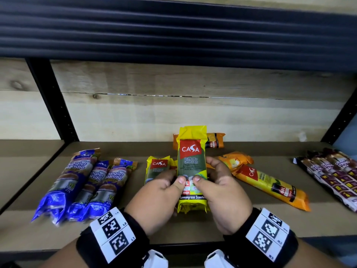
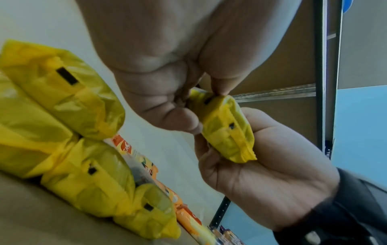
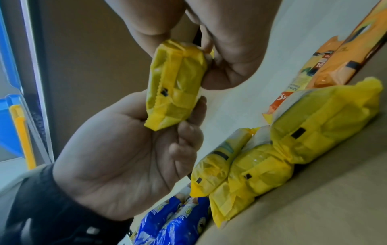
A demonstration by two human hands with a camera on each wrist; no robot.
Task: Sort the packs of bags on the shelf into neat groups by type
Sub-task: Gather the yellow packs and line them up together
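- Head view: the yellow Casa pack is held lengthwise above the shelf, near its front edge, between both hands.
- Left hand grips its left side, thumb pressed on the front.
- Right hand grips the right side likewise — fingers curled behind.
- Another yellow pack lies just left, on the shelf.

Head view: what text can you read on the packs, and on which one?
"CASA", "DEGRADABLE GARBAGE BAG", "Lemongrass Scente…": held yellow pack
"CASA": yellow pack on shelf
"Singlet Handle", "18", "27L": blue packs
"CA…", "60L": long orange pack
"DRAW STRING BAG": dark packs
Fine print: unreadable.
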